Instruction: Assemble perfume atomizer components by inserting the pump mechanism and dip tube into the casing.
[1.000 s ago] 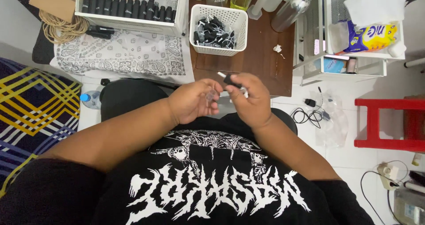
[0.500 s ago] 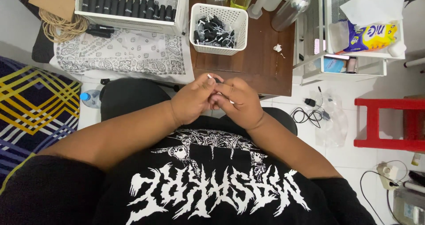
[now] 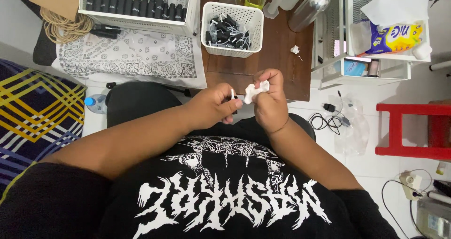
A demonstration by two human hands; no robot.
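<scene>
My left hand [image 3: 213,106] grips a small dark spray-pump part with a thin white tube [image 3: 232,95] sticking up between the fingers. Just to its right, my right hand [image 3: 268,102] pinches a crumpled white tissue [image 3: 255,91] close to the tube's tip. Both hands meet above my lap, at the near edge of a low brown wooden table [image 3: 277,65]. On that table stands a white slotted basket [image 3: 232,12] with several black pump heads with white tubes inside.
A white tray of black bottles [image 3: 136,5] sits at the back left on a patterned white cloth [image 3: 127,60]. Clear bottles [image 3: 307,6] stand at the back. A white shelf rack [image 3: 376,55] with tissue packs, a red stool [image 3: 413,131] and cables [image 3: 329,121] lie right.
The hands have drawn apart slightly from a clasped position. The right hand now shows a white tissue, and the white tube stands up from the left hand.
</scene>
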